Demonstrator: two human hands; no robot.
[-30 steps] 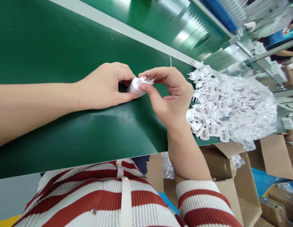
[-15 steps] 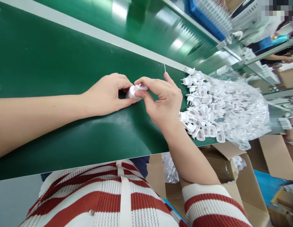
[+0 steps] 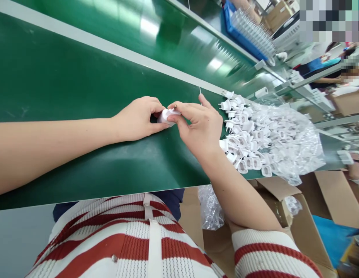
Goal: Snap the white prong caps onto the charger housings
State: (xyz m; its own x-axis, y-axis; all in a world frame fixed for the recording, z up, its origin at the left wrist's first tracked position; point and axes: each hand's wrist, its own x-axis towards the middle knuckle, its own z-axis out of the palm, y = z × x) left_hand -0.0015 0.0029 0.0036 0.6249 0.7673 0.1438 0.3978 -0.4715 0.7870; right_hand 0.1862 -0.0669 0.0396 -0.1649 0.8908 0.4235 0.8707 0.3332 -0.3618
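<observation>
A white plug adapter (image 3: 167, 117) is held between both hands just above the green table (image 3: 80, 162). My left hand (image 3: 141, 119) grips its left side between thumb and fingers. On its right side, the thumb and index finger of my right hand (image 3: 199, 125) pinch the end, where a metal pin shows; the little finger sticks out. Right of my right hand lies a heap of white plug parts (image 3: 243, 135), some with pins up. The join between the adapter's parts is partly hidden by my fingers.
A clear plastic bag (image 3: 301, 143) with more white parts lies at the right. Cardboard boxes (image 3: 307, 231) stand below the table edge. Across the table is a blue tray (image 3: 240, 34) with rows of clear items. People are partly visible at the far right.
The view has shifted slightly. The adapter is a little more covered by my fingers and tilted a bit differently; both hands keep their hold.
</observation>
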